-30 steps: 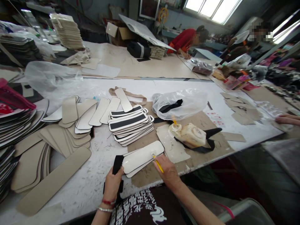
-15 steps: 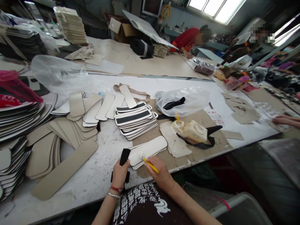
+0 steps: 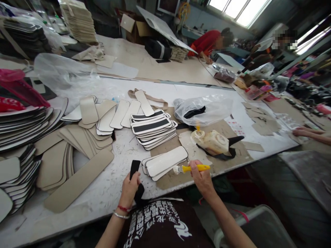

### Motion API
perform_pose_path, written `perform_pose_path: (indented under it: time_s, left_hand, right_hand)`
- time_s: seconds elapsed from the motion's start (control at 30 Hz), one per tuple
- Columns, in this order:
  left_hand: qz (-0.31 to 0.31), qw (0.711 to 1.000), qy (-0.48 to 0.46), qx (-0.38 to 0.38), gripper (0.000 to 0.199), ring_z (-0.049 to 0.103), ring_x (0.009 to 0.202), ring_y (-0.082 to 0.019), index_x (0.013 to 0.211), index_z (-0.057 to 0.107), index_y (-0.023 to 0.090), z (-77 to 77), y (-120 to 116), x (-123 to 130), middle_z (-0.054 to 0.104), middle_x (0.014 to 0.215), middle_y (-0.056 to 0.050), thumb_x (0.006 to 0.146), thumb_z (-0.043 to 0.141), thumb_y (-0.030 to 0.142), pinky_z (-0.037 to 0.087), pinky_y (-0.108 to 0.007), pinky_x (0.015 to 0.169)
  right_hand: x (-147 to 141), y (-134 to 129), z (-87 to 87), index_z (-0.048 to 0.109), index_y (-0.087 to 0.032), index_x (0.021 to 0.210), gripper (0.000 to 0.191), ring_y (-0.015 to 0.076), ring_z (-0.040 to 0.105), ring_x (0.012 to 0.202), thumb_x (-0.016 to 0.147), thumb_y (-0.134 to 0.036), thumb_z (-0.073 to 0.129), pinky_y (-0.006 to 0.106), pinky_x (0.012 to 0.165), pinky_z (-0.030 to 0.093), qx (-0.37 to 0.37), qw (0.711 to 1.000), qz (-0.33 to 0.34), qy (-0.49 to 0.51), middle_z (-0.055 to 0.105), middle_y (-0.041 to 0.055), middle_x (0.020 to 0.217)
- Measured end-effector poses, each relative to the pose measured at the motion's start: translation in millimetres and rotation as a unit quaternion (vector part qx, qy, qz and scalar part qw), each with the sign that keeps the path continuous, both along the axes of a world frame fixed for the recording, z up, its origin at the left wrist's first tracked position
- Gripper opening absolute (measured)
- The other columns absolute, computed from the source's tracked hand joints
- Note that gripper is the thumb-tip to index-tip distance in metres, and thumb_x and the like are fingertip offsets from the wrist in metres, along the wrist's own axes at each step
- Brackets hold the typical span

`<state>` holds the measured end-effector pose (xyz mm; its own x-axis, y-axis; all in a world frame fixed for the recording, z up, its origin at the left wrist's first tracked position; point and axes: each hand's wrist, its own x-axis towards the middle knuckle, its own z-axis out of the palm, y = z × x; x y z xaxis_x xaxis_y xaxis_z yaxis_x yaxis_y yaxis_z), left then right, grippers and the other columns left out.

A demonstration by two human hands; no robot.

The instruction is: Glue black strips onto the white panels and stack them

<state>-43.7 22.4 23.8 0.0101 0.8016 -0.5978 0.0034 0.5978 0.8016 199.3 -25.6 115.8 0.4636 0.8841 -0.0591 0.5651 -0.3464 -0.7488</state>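
My left hand (image 3: 130,188) is closed round a black strip (image 3: 135,167) at the table's front edge, left of a small stack of pale rounded pieces (image 3: 167,162). My right hand (image 3: 202,177) grips a yellow-handled brush (image 3: 196,168), its whitish bristles just off the right end of that stack. Behind the stack lies a pile of white-edged pieces with black strips (image 3: 152,128). A stained plastic container (image 3: 213,142) with a yellow stick in its opening rests to the right on brown board.
Beige panels (image 3: 80,179) and stacked curved pieces (image 3: 20,131) cover the left side. A clear plastic bag (image 3: 204,108) lies beyond the container. A person in red (image 3: 205,43) leans over the far table; another person's hands (image 3: 301,132) show at the right.
My right hand has moved right and lifted the brush off the top pale piece; the brush now points left. My left hand still holds the black strip, slightly shifted.
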Motion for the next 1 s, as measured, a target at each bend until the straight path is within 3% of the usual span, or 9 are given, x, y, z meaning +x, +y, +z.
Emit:
perform_pose_path:
  time_s: [0.1,0.23,0.37,0.47,0.6,0.7,0.77,0.9,1.0]
  left_hand:
    - [-0.038,0.999,-0.005,0.015,0.036,0.033,0.038,-0.008,0.076,0.054,0.015,2.1,-3,-3,0.044,0.049,0.005,0.068,0.049,0.051,0.024,-0.021,0.038]
    - [-0.032,0.994,0.089,0.056,0.034,0.044,0.049,-0.012,0.074,0.056,0.015,-2.2,-7,11,0.051,0.054,0.003,0.06,0.06,0.046,0.034,-0.023,0.049]
    - [-0.024,0.987,0.142,0.069,0.027,0.048,0.056,-0.015,0.07,0.056,0.016,-11.1,-5,31,0.054,0.057,0.0,0.057,0.062,0.039,0.035,-0.025,0.055]
    - [-0.023,0.985,0.153,0.071,0.022,0.049,0.056,-0.016,0.071,0.058,0.016,-16.0,-3,40,0.055,0.057,0.0,0.059,0.059,0.035,0.035,-0.025,0.054]
    - [-0.019,0.982,0.176,0.06,0.023,0.049,0.056,-0.015,0.073,0.058,0.015,-14.4,-5,44,0.055,0.059,0.0,0.061,0.058,0.035,0.035,-0.024,0.054]
    - [0.014,0.983,0.18,0.041,0.027,0.046,0.054,-0.014,0.074,0.057,0.015,-2.0,-8,42,0.053,0.057,0.001,0.061,0.058,0.039,0.035,-0.024,0.052]
    - [0.033,0.99,0.134,0.026,0.03,0.042,0.048,-0.011,0.074,0.057,0.014,13.4,-10,40,0.049,0.053,0.002,0.065,0.055,0.043,0.033,-0.023,0.047]
    - [0.045,0.995,-0.084,0.011,0.034,0.037,0.044,-0.008,0.076,0.056,0.013,54.4,-9,45,0.048,0.053,0.002,0.073,0.046,0.045,0.03,-0.021,0.042]
    - [0.041,0.986,-0.162,0.004,0.033,0.039,0.043,-0.007,0.077,0.056,0.013,81.1,-6,52,0.053,0.057,0.0,0.072,0.051,0.045,0.029,-0.021,0.041]
  right_hand:
    - [-1,10,-8.2,0.051,-0.019,0.071,0.036,0.0126,0.046,0.049,0.082,-0.049,0.036,0.024,0.05,0.037,-0.009,1.0,0.016,-0.007,0.045,-0.0027,0.05]
    - [-5,24,-30.8,0.049,-0.019,0.074,0.036,0.0126,0.05,0.048,0.081,-0.052,0.036,0.024,0.053,0.04,-0.007,0.997,0.032,0.071,0.05,-0.0034,0.051]
    - [-1,29,-46.5,0.05,-0.019,0.073,0.034,0.0129,0.051,0.048,0.081,-0.05,0.037,0.024,0.054,0.04,-0.002,0.995,0.054,0.083,0.05,-0.0032,0.05]
    - [11,30,-48.3,0.051,-0.02,0.073,0.032,0.0131,0.05,0.05,0.083,-0.046,0.037,0.024,0.054,0.04,-0.002,0.995,0.083,0.059,0.051,-0.0022,0.053]
    - [37,30,-37.0,0.051,-0.02,0.074,0.029,0.0152,0.051,0.063,0.084,-0.043,0.036,0.027,0.063,0.039,0.02,0.993,0.103,-0.061,0.054,0.0021,0.067]
    - [54,32,-20.2,0.048,-0.021,0.073,0.025,0.0174,0.048,0.07,0.085,-0.039,0.036,0.031,0.07,0.037,0.053,0.982,0.119,-0.134,0.052,0.0038,0.071]
    - [56,37,-9.1,0.047,-0.021,0.071,0.025,0.0184,0.046,0.072,0.085,-0.038,0.034,0.033,0.072,0.036,0.068,0.978,0.143,-0.135,0.05,0.0042,0.071]
    - [29,47,5.5,0.048,-0.021,0.075,0.026,0.0163,0.047,0.072,0.086,-0.037,0.031,0.029,0.069,0.038,0.048,0.975,0.219,-0.002,0.05,0.0037,0.075]
    - [-5,53,9.3,0.05,-0.021,0.074,0.027,0.0133,0.048,0.066,0.086,-0.038,0.032,0.024,0.064,0.039,0.01,0.958,0.271,0.09,0.05,0.0006,0.07]
